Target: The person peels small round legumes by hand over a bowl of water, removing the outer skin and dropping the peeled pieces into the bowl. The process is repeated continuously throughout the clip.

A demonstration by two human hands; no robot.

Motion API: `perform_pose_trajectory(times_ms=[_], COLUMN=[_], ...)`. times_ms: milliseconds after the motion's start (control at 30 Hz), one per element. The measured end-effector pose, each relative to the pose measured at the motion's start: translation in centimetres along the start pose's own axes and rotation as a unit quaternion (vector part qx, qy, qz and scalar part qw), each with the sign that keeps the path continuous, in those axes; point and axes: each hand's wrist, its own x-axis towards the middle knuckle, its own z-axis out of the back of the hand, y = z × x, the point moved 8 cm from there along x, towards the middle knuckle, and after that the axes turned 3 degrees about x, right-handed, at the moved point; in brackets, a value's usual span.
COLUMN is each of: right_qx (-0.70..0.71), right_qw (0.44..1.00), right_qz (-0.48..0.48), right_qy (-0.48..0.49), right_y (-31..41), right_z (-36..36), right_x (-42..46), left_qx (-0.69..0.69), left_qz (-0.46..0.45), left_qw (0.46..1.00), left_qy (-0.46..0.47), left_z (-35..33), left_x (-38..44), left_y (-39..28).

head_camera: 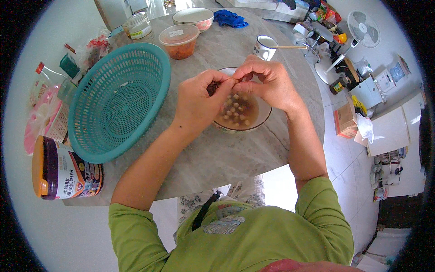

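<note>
A patterned bowl (263, 119) with a dark rim stands on the table in front of me. In its brownish liquid (251, 107) lie several small, pale round pieces (236, 105). Above the far part of the bowl, my left hand (204, 91) and my right hand (266, 80) meet at the fingertips. Between them they pinch a small brown piece (236, 81), mostly covered by the fingers. Some dark reddish-brown matter (213, 88) shows inside the curl of my left hand; whether that hand holds it, I cannot tell.
Left of the bowl leans a teal plastic colander (163, 81), beside a milk powder tub (68, 170). Farther back are a lidded plastic tub (179, 40), a glass jar (139, 25), another bowl (193, 15), a blue cloth (231, 18) and an enamel mug (265, 47) with chopsticks (290, 47).
</note>
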Motion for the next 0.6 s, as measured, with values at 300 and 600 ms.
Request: perform_pose_trajectory(times_ms=[300,600], right_qx=[0.048,0.027], right_qw=[0.998,0.999], right_qz=[-0.033,-0.022], right_qy=[-0.026,0.004], right_y=[-0.77,-0.25], right_z=[0.28,0.3], right_x=[-0.19,-0.39], left_qx=[-0.035,-0.017], left_qz=[0.04,0.009], left_qw=[0.999,0.999], left_qy=[-0.009,0.033], left_z=[0.08,-0.42], left_x=[-0.1,0.03], left_y=[0.01,0.38])
